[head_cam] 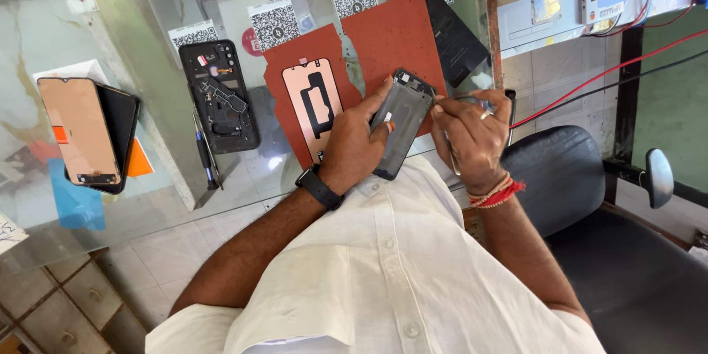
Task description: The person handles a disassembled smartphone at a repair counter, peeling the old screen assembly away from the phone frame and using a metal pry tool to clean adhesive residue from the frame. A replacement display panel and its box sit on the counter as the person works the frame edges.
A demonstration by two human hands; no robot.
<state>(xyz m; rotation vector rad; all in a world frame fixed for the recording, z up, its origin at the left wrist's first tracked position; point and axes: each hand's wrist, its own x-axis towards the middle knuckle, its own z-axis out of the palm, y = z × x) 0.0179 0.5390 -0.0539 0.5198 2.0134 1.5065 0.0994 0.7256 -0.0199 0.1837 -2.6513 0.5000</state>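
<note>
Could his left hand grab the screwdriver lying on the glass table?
Probably yes, but the left hand holds the phone frame and must free itself first. The screwdriver lies uncovered nearby, nothing blocking.

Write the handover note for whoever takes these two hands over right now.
Left hand: holds the dark phone frame tilted over the desk edge, thumb on its face.
Right hand: grips a thin metal tool, fingertips at the frame's right edge.
On the glass desk: red mat carrying a copper-coloured panel; opened phone body to its left, with a screwdriver beside it; screen assembly lying far left.
Done: phone is apart, pieces laid out.
Left: frame in hand, not yet rejoined with the other pieces.
</note>
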